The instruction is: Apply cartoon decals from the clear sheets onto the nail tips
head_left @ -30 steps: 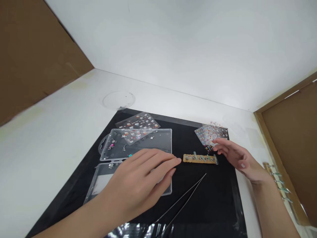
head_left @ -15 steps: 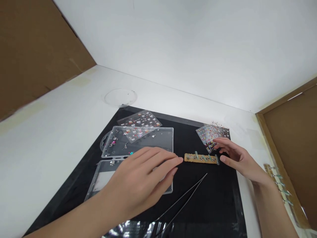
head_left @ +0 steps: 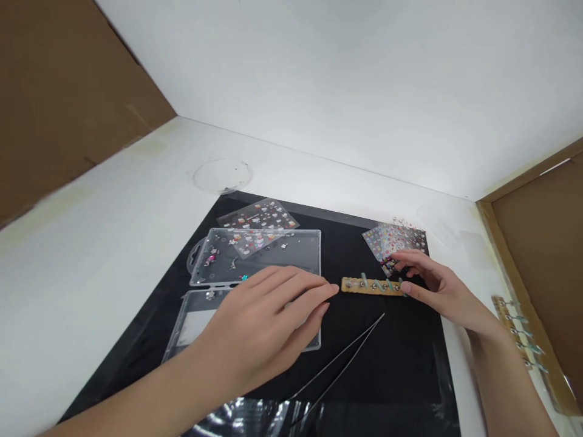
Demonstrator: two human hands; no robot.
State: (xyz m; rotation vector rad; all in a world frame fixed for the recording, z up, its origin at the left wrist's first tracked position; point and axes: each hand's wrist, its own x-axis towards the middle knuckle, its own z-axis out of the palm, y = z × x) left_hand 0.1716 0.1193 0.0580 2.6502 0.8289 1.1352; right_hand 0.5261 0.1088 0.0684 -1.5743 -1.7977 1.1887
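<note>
Here: wooden strip of clipped nail tips (head_left: 371,285), long axis running 9-to-3; left hand (head_left: 259,321), open, fingertips just off its 9 o'clock end; right hand (head_left: 437,291), half-curled at its 3 o'clock end, grip unclear.

Shining smooth and glossy across the clear plastic cases (head_left: 291,255) and the sticker sheets (head_left: 392,243), with thin bright metal gleaming along the tweezers (head_left: 339,354). Lying matt black in the mat (head_left: 392,364), showing pale and slightly rough along the wooden strip (head_left: 353,285), staying dull brown on the cardboard (head_left: 68,91).
</note>
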